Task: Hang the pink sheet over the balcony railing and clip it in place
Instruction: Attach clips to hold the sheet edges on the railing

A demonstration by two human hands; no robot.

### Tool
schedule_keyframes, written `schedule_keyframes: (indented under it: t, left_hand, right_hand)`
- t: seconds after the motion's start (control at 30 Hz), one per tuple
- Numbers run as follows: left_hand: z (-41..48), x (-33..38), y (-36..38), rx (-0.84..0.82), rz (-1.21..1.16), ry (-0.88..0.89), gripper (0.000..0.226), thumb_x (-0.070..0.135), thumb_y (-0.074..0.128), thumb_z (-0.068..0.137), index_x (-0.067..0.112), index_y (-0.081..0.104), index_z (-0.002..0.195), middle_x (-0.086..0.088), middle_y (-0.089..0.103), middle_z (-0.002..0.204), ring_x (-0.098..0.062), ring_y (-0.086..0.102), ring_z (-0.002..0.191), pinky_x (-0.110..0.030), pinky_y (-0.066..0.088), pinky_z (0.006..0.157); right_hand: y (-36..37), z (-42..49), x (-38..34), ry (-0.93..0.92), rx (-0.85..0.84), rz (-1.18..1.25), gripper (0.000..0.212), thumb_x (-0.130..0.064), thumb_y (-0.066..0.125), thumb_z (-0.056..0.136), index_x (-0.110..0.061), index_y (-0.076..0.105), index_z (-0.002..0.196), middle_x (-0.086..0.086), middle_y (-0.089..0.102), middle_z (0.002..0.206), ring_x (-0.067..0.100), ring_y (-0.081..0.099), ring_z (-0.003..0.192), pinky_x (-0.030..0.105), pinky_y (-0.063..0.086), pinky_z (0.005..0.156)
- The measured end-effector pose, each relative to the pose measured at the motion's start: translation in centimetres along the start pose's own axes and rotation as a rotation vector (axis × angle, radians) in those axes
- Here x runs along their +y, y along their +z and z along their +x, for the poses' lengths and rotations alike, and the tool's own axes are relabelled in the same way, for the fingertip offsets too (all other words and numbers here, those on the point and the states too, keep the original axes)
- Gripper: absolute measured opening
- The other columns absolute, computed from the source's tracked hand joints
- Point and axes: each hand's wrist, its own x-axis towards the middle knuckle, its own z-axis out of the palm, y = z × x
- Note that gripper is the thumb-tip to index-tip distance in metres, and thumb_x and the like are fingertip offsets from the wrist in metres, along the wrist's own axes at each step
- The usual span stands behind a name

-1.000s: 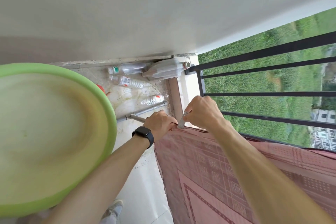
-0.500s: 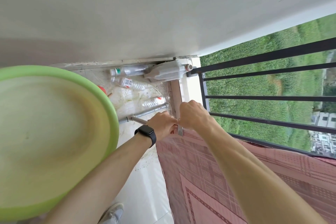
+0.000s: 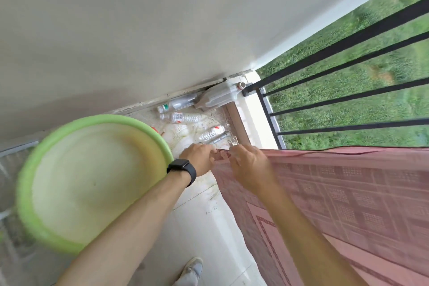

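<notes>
The pink patterned sheet (image 3: 348, 193) hangs over the top of the black balcony railing (image 3: 336, 53) and covers its near stretch. My left hand (image 3: 200, 158), with a black watch on the wrist, pinches the sheet's corner edge. My right hand (image 3: 249, 165) is just right of it, fingers closed on a small metal clip (image 3: 232, 141) that sticks up above the sheet's edge. The rail under the cloth is hidden.
A large green plastic basin (image 3: 92, 181) stands at the left. Several empty plastic bottles (image 3: 181, 117) and a metal pipe (image 3: 218, 138) lie on the floor in the corner. A white wall rises behind. My shoe (image 3: 191, 267) shows below.
The view has swung, and both hands have shifted slightly along the sheet's corner. The clip now points up above the edge instead of lying between the hands.
</notes>
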Motion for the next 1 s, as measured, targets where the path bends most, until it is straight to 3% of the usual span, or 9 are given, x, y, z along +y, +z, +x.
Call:
schedule_keyframes:
  t: [0.07, 0.13, 0.23, 0.43, 0.57, 0.7, 0.83, 0.9, 1.0]
  left_hand:
    - [-3.1, 1.0, -1.4, -0.020, 0.062, -0.003, 0.034, 0.028, 0.050, 0.092, 0.032, 0.061, 0.124, -0.002, 0.062, 0.127, -0.024, 0.056, 0.116, -0.039, 0.048, 0.094]
    - [-6.8, 2.8, -2.9, -0.027, 0.140, -0.009, 0.037, 0.029, 0.049, 0.093, 0.032, 0.058, 0.128, -0.003, 0.061, 0.129, -0.026, 0.052, 0.121, -0.038, 0.046, 0.096]
    - [-12.0, 5.8, -4.9, 0.006, 0.266, 0.009, 0.039, 0.031, 0.048, 0.094, 0.032, 0.054, 0.133, -0.004, 0.059, 0.132, -0.028, 0.049, 0.125, -0.037, 0.042, 0.099]
    - [-21.5, 16.3, -7.5, 0.126, 0.437, 0.166, 0.036, 0.030, 0.046, 0.094, 0.034, 0.058, 0.128, 0.003, 0.059, 0.132, -0.025, 0.054, 0.120, -0.036, 0.042, 0.095]
    - [-26.4, 21.6, -8.6, 0.213, 0.579, 0.295, 0.041, 0.031, 0.050, 0.092, 0.035, 0.056, 0.132, 0.008, 0.056, 0.137, -0.021, 0.053, 0.121, -0.032, 0.044, 0.093]
    - [-29.7, 27.0, -7.8, 0.252, 0.717, 0.412, 0.046, 0.036, 0.049, 0.094, 0.036, 0.048, 0.140, 0.005, 0.047, 0.147, -0.022, 0.046, 0.130, -0.034, 0.040, 0.102]
    - [-32.4, 31.6, -6.1, 0.299, 0.792, 0.494, 0.045, 0.034, 0.049, 0.095, 0.036, 0.048, 0.140, 0.006, 0.042, 0.151, -0.022, 0.038, 0.137, -0.037, 0.031, 0.111]
    - [-34.1, 34.2, -5.0, 0.374, 0.809, 0.594, 0.041, 0.029, 0.051, 0.094, 0.036, 0.053, 0.134, 0.006, 0.047, 0.147, -0.024, 0.042, 0.134, -0.039, 0.033, 0.109]
    - [-36.3, 39.1, -4.1, 0.586, 0.873, 0.791, 0.029, 0.027, 0.054, 0.084, 0.030, 0.065, 0.111, 0.004, 0.063, 0.122, -0.028, 0.057, 0.112, -0.038, 0.046, 0.089]
  right_hand:
    - [-0.6, -3.6, -0.2, 0.067, 0.014, 0.119, 0.027, -0.024, 0.047, 0.096, -0.025, 0.067, 0.114, -0.004, 0.065, 0.106, 0.022, 0.060, 0.097, 0.033, 0.047, 0.067]
    - [-1.7, -7.3, -0.2, 0.149, -0.006, 0.224, 0.033, -0.034, 0.041, 0.094, -0.030, 0.067, 0.112, -0.006, 0.066, 0.113, 0.022, 0.060, 0.105, 0.037, 0.052, 0.079]
    - [-3.8, -12.2, -1.0, 0.202, 0.021, 0.362, 0.047, -0.046, 0.033, 0.090, -0.033, 0.067, 0.118, -0.011, 0.065, 0.125, 0.016, 0.054, 0.119, 0.036, 0.048, 0.095]
    - [-9.7, -21.6, 0.3, 0.213, 0.162, 0.381, 0.035, -0.037, 0.035, 0.101, -0.032, 0.066, 0.115, -0.015, 0.064, 0.117, 0.017, 0.053, 0.114, 0.035, 0.045, 0.096]
    - [-12.4, -28.0, 0.5, 0.190, 0.386, 0.405, 0.045, -0.044, 0.028, 0.097, -0.024, 0.068, 0.102, -0.009, 0.068, 0.104, 0.020, 0.059, 0.106, 0.036, 0.049, 0.089]
    - [-13.7, -34.3, 2.9, 0.215, 0.618, 0.506, 0.034, -0.037, 0.038, 0.093, -0.026, 0.069, 0.102, -0.005, 0.069, 0.107, 0.024, 0.058, 0.108, 0.040, 0.052, 0.088]
    - [-13.4, -39.3, 6.4, 0.241, 0.824, 0.544, 0.024, -0.033, 0.050, 0.089, -0.026, 0.072, 0.098, -0.005, 0.072, 0.099, 0.029, 0.064, 0.096, 0.045, 0.056, 0.081]
    - [-13.5, -42.1, 8.6, 0.256, 0.884, 0.499, 0.024, -0.031, 0.055, 0.090, -0.026, 0.074, 0.104, -0.006, 0.074, 0.107, 0.031, 0.064, 0.106, 0.050, 0.056, 0.084]
    - [-15.6, -46.7, 11.5, 0.274, 0.937, 0.443, 0.034, -0.039, 0.046, 0.098, -0.030, 0.069, 0.122, -0.009, 0.066, 0.129, 0.024, 0.052, 0.129, 0.049, 0.048, 0.102]
